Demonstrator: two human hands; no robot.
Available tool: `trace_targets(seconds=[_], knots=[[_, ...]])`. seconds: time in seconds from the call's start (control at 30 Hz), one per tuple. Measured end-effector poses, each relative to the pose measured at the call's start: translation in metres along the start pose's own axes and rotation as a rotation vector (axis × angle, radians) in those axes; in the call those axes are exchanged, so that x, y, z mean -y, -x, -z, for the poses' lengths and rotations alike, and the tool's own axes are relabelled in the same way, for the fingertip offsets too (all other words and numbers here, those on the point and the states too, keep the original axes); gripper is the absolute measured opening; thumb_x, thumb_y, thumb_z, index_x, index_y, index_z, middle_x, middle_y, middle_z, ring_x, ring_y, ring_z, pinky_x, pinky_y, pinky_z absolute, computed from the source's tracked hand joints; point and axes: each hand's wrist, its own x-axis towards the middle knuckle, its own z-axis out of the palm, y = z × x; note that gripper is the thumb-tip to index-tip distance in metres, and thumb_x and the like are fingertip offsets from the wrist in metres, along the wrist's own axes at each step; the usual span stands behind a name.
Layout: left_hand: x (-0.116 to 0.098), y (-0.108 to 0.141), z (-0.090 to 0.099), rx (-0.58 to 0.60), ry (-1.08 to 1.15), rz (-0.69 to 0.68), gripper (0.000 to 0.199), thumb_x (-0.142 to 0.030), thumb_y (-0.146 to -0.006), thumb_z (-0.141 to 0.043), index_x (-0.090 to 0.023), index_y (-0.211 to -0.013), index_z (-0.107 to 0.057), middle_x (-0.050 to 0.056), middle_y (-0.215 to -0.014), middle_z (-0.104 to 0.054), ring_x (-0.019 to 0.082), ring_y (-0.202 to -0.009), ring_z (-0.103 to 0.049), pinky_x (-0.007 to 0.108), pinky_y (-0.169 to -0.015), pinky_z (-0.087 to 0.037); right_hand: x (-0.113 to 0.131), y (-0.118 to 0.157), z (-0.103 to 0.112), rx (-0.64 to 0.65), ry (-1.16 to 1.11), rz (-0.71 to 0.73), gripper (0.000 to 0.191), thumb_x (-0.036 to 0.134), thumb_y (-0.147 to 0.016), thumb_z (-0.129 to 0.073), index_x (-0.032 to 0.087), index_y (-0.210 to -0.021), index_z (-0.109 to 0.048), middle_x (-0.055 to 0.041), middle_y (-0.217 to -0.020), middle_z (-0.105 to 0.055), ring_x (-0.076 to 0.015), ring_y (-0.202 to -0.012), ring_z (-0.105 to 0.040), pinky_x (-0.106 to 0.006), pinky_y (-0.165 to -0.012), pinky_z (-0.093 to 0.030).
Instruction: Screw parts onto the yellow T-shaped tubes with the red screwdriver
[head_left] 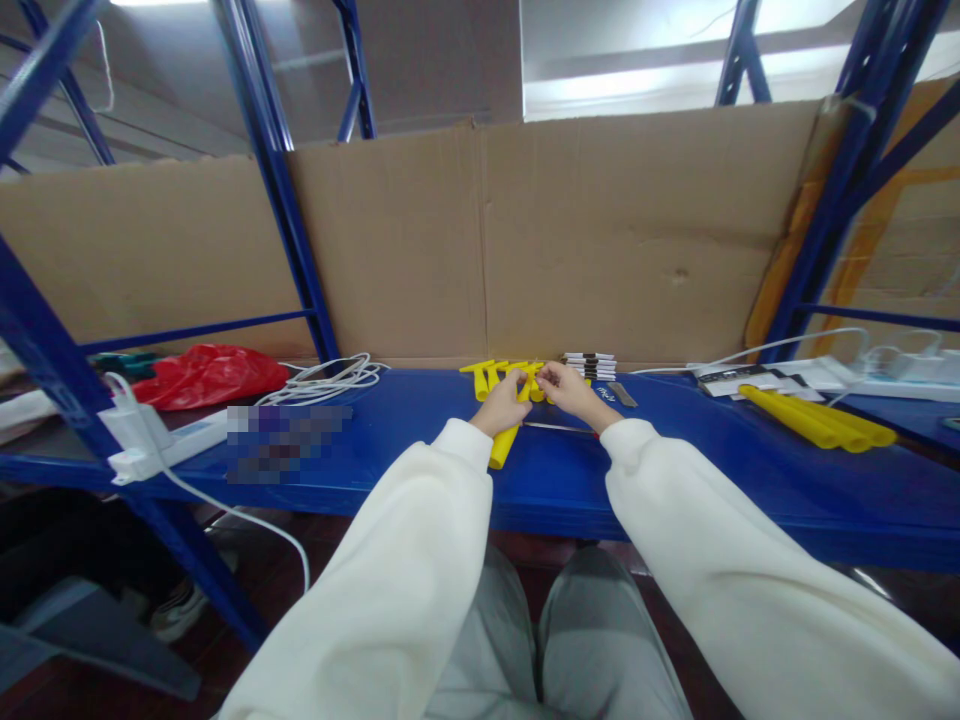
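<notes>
The left hand (501,403) is closing its fingers around a yellow tube (505,450), whose wide end is pointing toward the front edge of the blue tabletop (697,450). The right hand (570,388) is bunching its fingertips just beside the tube's far end; whether they are pinching anything, one cannot tell. More yellow pieces (491,373) are lying in a row near the back edge, and a white stack (590,366) is sitting there to their right. Three yellow tubes (817,418) are resting toward the tabletop's right end.
</notes>
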Motion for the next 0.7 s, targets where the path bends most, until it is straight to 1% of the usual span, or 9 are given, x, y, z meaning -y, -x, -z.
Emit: trace_targets(seconds=[0.1, 0.17, 0.2, 0.27, 0.37, 0.43, 0.53, 0.63, 0.7], knots=[[-0.006, 0.003, 0.003, 0.010, -0.041, 0.067, 0.043, -0.006, -0.075, -0.060, -0.016, -0.116, -0.058, 0.013, -0.123, -0.066, 0.024, -0.101, -0.069, 0.040, -0.091, -0.057, 0.002, 0.000, 0.007, -0.009, 0.048, 0.001, 0.007, 0.023, -0.082, -0.052, 0.021, -0.077, -0.056, -0.0017, -0.072, -0.063, -0.0160, -0.066, -0.057, -0.028, -0.067, -0.048], [-0.008, 0.004, 0.004, 0.007, -0.039, 0.095, 0.044, -0.006, -0.075, -0.059, -0.017, -0.117, -0.057, 0.011, -0.122, -0.067, 0.022, -0.093, -0.070, 0.040, -0.085, -0.058, 0.000, -0.001, 0.019, -0.025, 0.122, -0.012, 0.010, 0.023, -0.082, -0.052, 0.019, -0.080, -0.061, -0.0034, -0.074, -0.066, -0.0168, -0.069, -0.059, -0.028, -0.068, -0.049], [-0.008, 0.004, 0.005, 0.009, -0.029, 0.103, 0.044, -0.006, -0.075, -0.060, -0.017, -0.118, -0.057, 0.011, -0.121, -0.067, 0.021, -0.088, -0.070, 0.039, -0.082, -0.059, -0.003, -0.001, 0.027, -0.030, 0.177, -0.043, 0.012, 0.021, -0.082, -0.052, 0.018, -0.081, -0.064, -0.0044, -0.074, -0.068, -0.0172, -0.070, -0.060, -0.028, -0.068, -0.049], [-0.008, 0.004, 0.005, 0.012, -0.009, 0.107, 0.046, -0.006, -0.074, -0.061, -0.018, -0.118, -0.056, 0.010, -0.121, -0.067, 0.019, -0.083, -0.069, 0.037, -0.079, -0.059, -0.011, 0.000, 0.047, 0.012, 0.324, -0.188, 0.014, 0.018, -0.079, -0.054, 0.017, -0.078, -0.067, -0.0065, -0.074, -0.070, -0.0183, -0.072, -0.062, -0.027, -0.069, -0.049], [-0.007, 0.004, 0.005, 0.007, -0.014, 0.096, 0.046, -0.006, -0.075, -0.061, -0.017, -0.119, -0.057, 0.010, -0.123, -0.066, 0.019, -0.086, -0.069, 0.036, -0.082, -0.058, -0.028, 0.008, 0.076, 0.124, 0.537, -0.435, 0.013, 0.017, -0.075, -0.059, 0.017, -0.077, -0.072, -0.0097, -0.076, -0.072, -0.0223, -0.077, -0.067, -0.030, -0.072, -0.050], [-0.006, 0.003, 0.005, 0.011, -0.032, 0.100, 0.044, -0.008, -0.076, -0.060, -0.016, -0.120, -0.056, 0.011, -0.123, -0.065, 0.020, -0.089, -0.069, 0.037, -0.085, -0.058, -0.039, 0.015, 0.088, 0.172, 0.597, -0.510, 0.014, 0.019, -0.073, -0.062, 0.016, -0.078, -0.074, -0.0109, -0.075, -0.073, -0.0239, -0.078, -0.068, -0.031, -0.074, -0.050], [-0.006, 0.003, 0.005, 0.022, -0.042, 0.114, 0.045, -0.008, -0.077, -0.059, -0.016, -0.121, -0.055, 0.012, -0.124, -0.065, 0.020, -0.088, -0.068, 0.039, -0.085, -0.057, -0.048, 0.022, 0.093, 0.215, 0.639, -0.578, 0.015, 0.020, -0.074, -0.062, 0.016, -0.079, -0.076, -0.0131, -0.077, -0.073, -0.0259, -0.081, -0.070, -0.034, -0.077, -0.051], [-0.007, 0.003, 0.006, 0.011, -0.034, 0.117, 0.046, -0.007, -0.076, -0.059, -0.017, -0.121, -0.056, 0.011, -0.125, -0.064, 0.020, -0.090, -0.069, 0.037, -0.084, -0.058, -0.050, 0.026, 0.091, 0.240, 0.675, -0.623, 0.016, 0.019, -0.075, -0.061, 0.017, -0.079, -0.076, -0.0134, -0.078, -0.073, -0.0276, -0.085, -0.070, -0.039, -0.079, -0.052], [-0.008, 0.004, 0.006, 0.009, -0.022, 0.122, 0.045, -0.006, -0.076, -0.059, -0.017, -0.120, -0.056, 0.011, -0.126, -0.064, 0.020, -0.089, -0.069, 0.034, -0.079, -0.058, -0.048, 0.027, 0.088, 0.241, 0.699, -0.627, 0.015, 0.019, -0.076, -0.060, 0.019, -0.078, -0.075, -0.0129, -0.079, -0.073, -0.0284, -0.088, -0.071, -0.041, -0.081, -0.053]])
